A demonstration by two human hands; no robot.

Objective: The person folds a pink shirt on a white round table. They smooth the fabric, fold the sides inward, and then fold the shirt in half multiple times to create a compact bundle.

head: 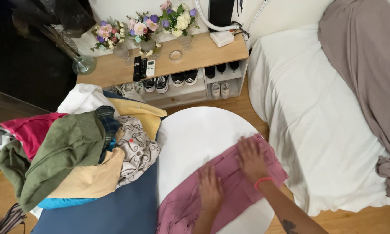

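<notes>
Pink garment (229, 190), a crumpled cotton piece, lies on the near right part of the round white tabletop (195, 134), its long axis running diagonally from the near left edge up toward the right edge. 2 hands rest on it, both palm-down with fingers spread flat; neither grip is closed on the cloth, so each presses rather than holds. Left hand (210, 188) sits near the middle of the garment, close to the tabletop's near edge. Right hand (251, 158), with a pink band at the wrist, lies farther along the axis, at the garment's upper right end, close to where the cloth reaches the right edge. The garment's lower left end spills over the near edge, beside a dark blue cloth (117, 208). Open white surface remains across the far and left portions of the tabletop. At the left edge stands a heap of mixed clothes (82, 147), green, yellow, red and patterned, touching the rim. A white-sheeted bed (316, 121) stands just beside the right edge; a wooden shoe shelf (177, 65) with flowers stands well apart beyond the far edge.
</notes>
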